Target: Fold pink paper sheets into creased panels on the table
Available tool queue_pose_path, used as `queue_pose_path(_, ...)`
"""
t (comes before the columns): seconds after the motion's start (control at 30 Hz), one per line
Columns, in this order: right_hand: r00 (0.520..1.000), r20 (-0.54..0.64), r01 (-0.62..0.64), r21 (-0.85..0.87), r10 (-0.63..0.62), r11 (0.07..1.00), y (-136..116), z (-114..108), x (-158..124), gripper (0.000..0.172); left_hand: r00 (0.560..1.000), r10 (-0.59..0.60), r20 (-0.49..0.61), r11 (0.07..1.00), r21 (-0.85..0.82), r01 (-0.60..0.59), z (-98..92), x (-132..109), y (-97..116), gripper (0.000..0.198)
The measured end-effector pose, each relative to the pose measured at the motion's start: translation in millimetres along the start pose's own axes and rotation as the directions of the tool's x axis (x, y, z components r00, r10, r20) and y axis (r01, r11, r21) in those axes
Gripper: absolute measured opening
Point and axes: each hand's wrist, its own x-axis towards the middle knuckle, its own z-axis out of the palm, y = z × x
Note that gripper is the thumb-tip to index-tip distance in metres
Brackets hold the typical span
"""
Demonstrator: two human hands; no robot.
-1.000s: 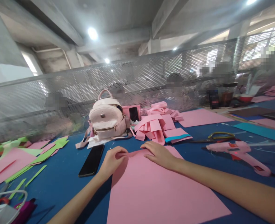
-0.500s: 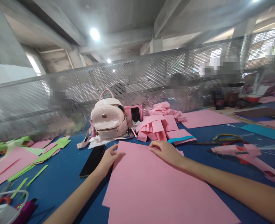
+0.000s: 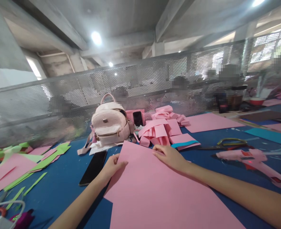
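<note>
A large pink paper sheet [image 3: 154, 187] lies in front of me, with another pink sheet [image 3: 109, 194] poking out from under its left side. My left hand [image 3: 113, 167] grips the left edge near the far corner, thumb on top and fingers underneath. At the far edge, my right hand [image 3: 170, 157] has its thumb and curled fingers closed on the paper, the wrist resting over the sheet. Just left of my left hand lies a black phone [image 3: 94, 168].
Beyond the sheets stand a pale pink backpack [image 3: 110, 122] and a pile of folded pink paper pieces [image 3: 161, 128]. On the right lie a pink glue gun [image 3: 252, 162] and scissors [image 3: 231, 143]. Green strips [image 3: 35, 183] lie left on the blue table [image 3: 59, 197]. A perforated metal screen [image 3: 140, 79] runs behind.
My left hand has slid slightly nearer along the left edge, and the sheet's far left corner has shifted a little right and away. My right hand stays almost where it was.
</note>
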Motion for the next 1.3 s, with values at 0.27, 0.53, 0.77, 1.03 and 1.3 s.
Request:
queue_pose_path(0.27, 0.999, 0.032, -0.017, 0.036, 0.016, 0.999, -7, -4, 0, 0.017, 1.0, 0.026, 0.013, 0.998, 0.054, -0.026, -0.9, 3, -4, 0.046)
queue_pose_path(0.53, 0.999, 0.044, -0.025, 0.056, 0.022, 0.998, -12, -6, -1, 0.018, 0.998, 0.038, 0.042, 0.996, 0.079, -0.042, 0.9, 5, -6, 0.048)
queue_pose_path(0.77, 0.999, 0.051, -0.006, 0.047, 0.003, 0.999, -11, -6, -2, 0.016, 0.998, 0.038, 0.045, 0.995, 0.091, -0.042, 2.9, 2, -3, 0.046)
queue_pose_path(1.03, 0.998, 0.057, -0.002, 0.045, -0.001, 0.999, -12, -7, -2, 0.017, 0.998, 0.031, 0.048, 0.996, 0.086, -0.035, 3.3, 3, -3, 0.047)
queue_pose_path(1.3, 0.999, 0.032, -0.008, 0.021, 0.007, 1.0, -11, -8, 0, 0.018, 0.999, 0.003, 0.035, 0.995, 0.099, -0.007, 2.1, 4, -4, 0.046)
